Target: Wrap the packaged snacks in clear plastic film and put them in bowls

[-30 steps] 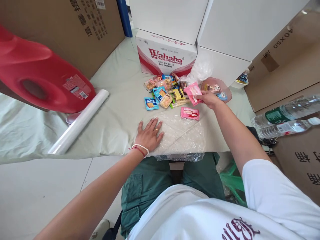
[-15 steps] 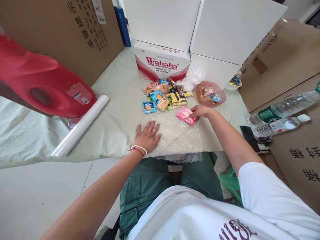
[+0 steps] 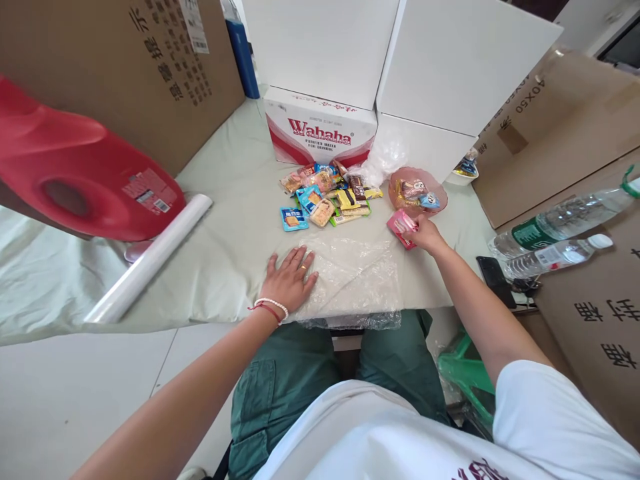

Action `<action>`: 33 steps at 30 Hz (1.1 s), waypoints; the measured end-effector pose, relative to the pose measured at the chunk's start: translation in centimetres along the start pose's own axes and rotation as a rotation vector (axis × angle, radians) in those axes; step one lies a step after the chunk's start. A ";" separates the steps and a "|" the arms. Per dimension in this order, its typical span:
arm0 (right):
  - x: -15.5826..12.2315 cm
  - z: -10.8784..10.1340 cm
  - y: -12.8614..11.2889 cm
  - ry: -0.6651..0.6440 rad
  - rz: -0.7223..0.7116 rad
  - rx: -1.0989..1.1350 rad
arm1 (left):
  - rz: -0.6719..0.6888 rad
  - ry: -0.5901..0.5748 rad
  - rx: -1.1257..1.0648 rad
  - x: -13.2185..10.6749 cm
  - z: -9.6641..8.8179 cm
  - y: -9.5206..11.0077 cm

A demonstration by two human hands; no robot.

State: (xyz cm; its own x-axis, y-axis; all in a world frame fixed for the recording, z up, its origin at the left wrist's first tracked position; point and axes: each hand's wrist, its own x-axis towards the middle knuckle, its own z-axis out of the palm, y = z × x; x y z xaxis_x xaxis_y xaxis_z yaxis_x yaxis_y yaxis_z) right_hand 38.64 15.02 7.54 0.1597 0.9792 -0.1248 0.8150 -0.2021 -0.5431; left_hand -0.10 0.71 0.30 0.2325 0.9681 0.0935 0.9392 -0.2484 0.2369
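A pink snack packet (image 3: 401, 227) is pinched in my right hand (image 3: 424, 235), just in front of the pink glass bowl (image 3: 442, 201), which has several wrapped snacks in it. My left hand (image 3: 289, 280) lies flat with spread fingers at the left edge of a clear plastic sheet (image 3: 353, 273). That sheet rests on the cloth-covered table (image 3: 240, 227) and hangs over its front edge. Beyond my hands is a heap of wrapped snacks: a blue packet (image 3: 293, 219), a round-looking biscuit pack (image 3: 323, 212) and a yellow packet (image 3: 349, 198) among them.
A Wahaha carton (image 3: 320, 130) and white boxes (image 3: 430, 60) stand at the back. On the left are a red jug (image 3: 90, 167) and a white roll (image 3: 150, 260). Plastic bottles (image 3: 560, 257) and a phone (image 3: 495, 280) lie on the right, beside cardboard boxes (image 3: 590, 127).
My right hand has carried the pink packet to the right, off the area by the plastic sheet and up close to the bowl. My left hand stays flat in place.
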 end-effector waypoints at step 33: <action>14.3 7.8 -21.7 0.288 -0.598 -0.349 | 0.001 -0.024 -0.006 -0.1 -0.2 -0.5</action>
State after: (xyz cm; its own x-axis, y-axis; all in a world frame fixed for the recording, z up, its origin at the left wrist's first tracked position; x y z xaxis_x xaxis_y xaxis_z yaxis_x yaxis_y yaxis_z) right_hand 18.86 33.26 11.05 -0.2653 0.8955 0.3574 0.9302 0.3353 -0.1494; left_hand -0.62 0.69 0.33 0.2397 0.9683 0.0704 0.9375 -0.2497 0.2425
